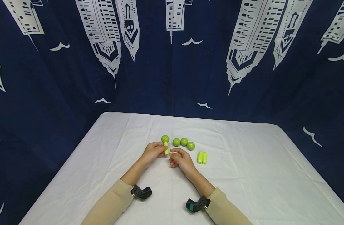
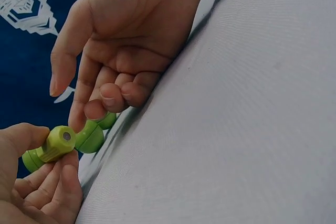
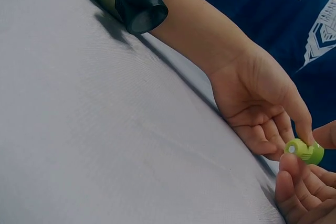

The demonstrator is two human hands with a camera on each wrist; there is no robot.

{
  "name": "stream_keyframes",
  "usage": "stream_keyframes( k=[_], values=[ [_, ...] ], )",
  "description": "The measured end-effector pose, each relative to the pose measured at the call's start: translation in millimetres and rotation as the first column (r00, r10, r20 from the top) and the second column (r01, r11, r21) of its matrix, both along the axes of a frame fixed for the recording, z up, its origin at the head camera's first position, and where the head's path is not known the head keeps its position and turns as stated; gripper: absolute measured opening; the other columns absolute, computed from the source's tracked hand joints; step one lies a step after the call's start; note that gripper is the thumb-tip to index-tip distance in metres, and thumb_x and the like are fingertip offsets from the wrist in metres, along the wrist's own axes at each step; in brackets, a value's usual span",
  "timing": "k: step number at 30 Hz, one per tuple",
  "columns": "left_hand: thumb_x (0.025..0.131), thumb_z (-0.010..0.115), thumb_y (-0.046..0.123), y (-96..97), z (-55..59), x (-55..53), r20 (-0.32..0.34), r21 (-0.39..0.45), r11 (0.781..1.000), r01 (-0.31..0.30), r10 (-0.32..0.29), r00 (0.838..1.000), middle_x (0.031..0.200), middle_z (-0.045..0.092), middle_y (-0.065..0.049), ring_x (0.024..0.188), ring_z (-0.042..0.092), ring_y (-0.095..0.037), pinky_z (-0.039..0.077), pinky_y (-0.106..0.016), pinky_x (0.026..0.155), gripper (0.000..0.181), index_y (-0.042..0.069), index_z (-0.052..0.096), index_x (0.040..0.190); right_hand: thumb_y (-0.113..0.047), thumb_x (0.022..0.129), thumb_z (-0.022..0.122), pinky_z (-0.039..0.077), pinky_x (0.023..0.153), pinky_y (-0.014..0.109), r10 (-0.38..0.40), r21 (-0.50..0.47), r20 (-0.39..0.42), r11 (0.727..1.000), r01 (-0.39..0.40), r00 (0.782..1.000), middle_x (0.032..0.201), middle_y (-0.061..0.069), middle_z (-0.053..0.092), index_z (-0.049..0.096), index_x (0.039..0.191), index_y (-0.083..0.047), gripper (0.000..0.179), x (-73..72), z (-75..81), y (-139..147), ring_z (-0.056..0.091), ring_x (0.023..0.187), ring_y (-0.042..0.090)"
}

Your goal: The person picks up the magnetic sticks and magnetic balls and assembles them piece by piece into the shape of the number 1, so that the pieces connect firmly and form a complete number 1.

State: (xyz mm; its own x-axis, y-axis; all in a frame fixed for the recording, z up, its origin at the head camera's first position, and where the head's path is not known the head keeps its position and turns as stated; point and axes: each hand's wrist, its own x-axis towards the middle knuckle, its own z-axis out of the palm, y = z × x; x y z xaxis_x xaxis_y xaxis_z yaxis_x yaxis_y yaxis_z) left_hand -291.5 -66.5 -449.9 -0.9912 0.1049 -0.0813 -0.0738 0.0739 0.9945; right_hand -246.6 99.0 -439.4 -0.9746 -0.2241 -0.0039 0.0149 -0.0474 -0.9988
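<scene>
My left hand (image 1: 154,150) pinches a yellow-green rod (image 1: 166,149) between thumb and fingers. In the left wrist view, this rod (image 2: 59,142) shows a small round metal-like dot in its near end. A green ball (image 1: 165,138) sits at the rod's far end; whether the two are joined I cannot tell. Just right of the rod, my right hand (image 1: 182,160) holds nothing, its fingers loosely bent and its thumb and forefinger apart. In the right wrist view, the fingers of that hand (image 3: 310,192) are close to the rod's end (image 3: 295,149).
Three more green balls, among them the middle one (image 1: 184,142), lie in a row beyond the right hand. Two yellow-green rods (image 1: 202,157) lie side by side to the right. A white cloth (image 1: 267,175) covers the table; a dark blue patterned curtain (image 1: 172,78) hangs behind.
</scene>
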Motion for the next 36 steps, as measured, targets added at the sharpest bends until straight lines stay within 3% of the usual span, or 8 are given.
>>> stream_keyframes(
  k=[13, 15, 17, 20, 24, 36],
  values=[
    [0.090, 0.068, 0.012, -2.8, -6.4, -2.0, -0.024, -0.007, 1.000, 0.009, -0.009, 1.000, 0.090, 0.069, -0.008, 0.076, 0.063, -0.010, 0.057, -0.022, 0.070, 0.032, -0.011, 0.062, 0.111, -0.002, 0.092, 0.060, 0.051, 0.053, 0.017, -0.006, 0.015, -0.051, 1.000, 0.006, 0.999, 0.072, 0.003, 0.062, 0.050, 0.122, 0.017, 0.037, -5.3, -14.9, 2.6, 0.056, 0.056, 0.007],
    [0.090, 0.068, 0.011, -3.3, 0.7, 2.9, -0.022, -0.002, 1.000, 0.022, -0.022, 1.000, 0.090, 0.069, -0.008, 0.076, 0.063, -0.010, 0.057, -0.023, 0.071, 0.031, -0.012, 0.061, 0.111, -0.001, 0.091, 0.060, 0.051, 0.054, 0.017, -0.004, 0.019, -0.049, 1.000, 0.005, 0.999, 0.072, 0.004, 0.061, 0.051, 0.121, 0.016, 0.036, -5.3, -16.0, 2.8, 0.056, 0.056, 0.008],
    [0.090, 0.067, 0.010, -3.8, 0.7, 3.2, -0.025, 0.003, 0.999, 0.034, -0.034, 0.999, 0.089, 0.069, -0.007, 0.076, 0.063, -0.010, 0.057, -0.024, 0.071, 0.031, -0.012, 0.061, 0.111, -0.001, 0.092, 0.060, 0.052, 0.054, 0.018, -0.002, 0.023, -0.047, 1.000, 0.003, 0.999, 0.073, 0.005, 0.062, 0.051, 0.121, 0.016, 0.035, -5.1, -16.9, 3.2, 0.056, 0.056, 0.009],
    [0.091, 0.067, 0.009, -3.5, -0.1, 2.9, -0.021, 0.008, 0.999, 0.034, -0.033, 0.999, 0.088, 0.069, -0.007, 0.076, 0.063, -0.010, 0.058, -0.024, 0.071, 0.030, -0.013, 0.061, 0.110, 0.000, 0.092, 0.060, 0.052, 0.054, 0.018, 0.000, 0.024, -0.044, 1.000, 0.001, 0.999, 0.073, 0.005, 0.063, 0.051, 0.121, 0.016, 0.035, -4.6, -17.3, 3.4, 0.057, 0.056, 0.009],
    [0.090, 0.068, 0.011, -3.2, -10.2, -1.0, -0.032, 0.005, 1.000, 0.021, -0.021, 0.999, 0.090, 0.069, -0.009, 0.076, 0.064, -0.011, 0.057, -0.023, 0.070, 0.031, -0.011, 0.061, 0.110, 0.001, 0.092, 0.060, 0.051, 0.054, 0.017, 0.009, 0.025, -0.045, 1.000, -0.008, 0.999, 0.073, 0.004, 0.062, 0.050, 0.122, 0.016, 0.035, -3.0, -17.0, 3.2, 0.057, 0.056, 0.008],
    [0.089, 0.069, 0.012, -3.0, -9.9, -1.8, -0.039, 0.005, 1.000, 0.023, -0.022, 0.999, 0.091, 0.069, -0.010, 0.078, 0.064, -0.011, 0.057, -0.023, 0.072, 0.031, -0.011, 0.062, 0.109, 0.001, 0.092, 0.059, 0.052, 0.054, 0.018, 0.013, 0.027, -0.037, 1.000, -0.012, 0.999, 0.074, 0.004, 0.062, 0.050, 0.123, 0.016, 0.035, -5.5, -14.3, 5.4, 0.057, 0.057, 0.009]
  ],
)
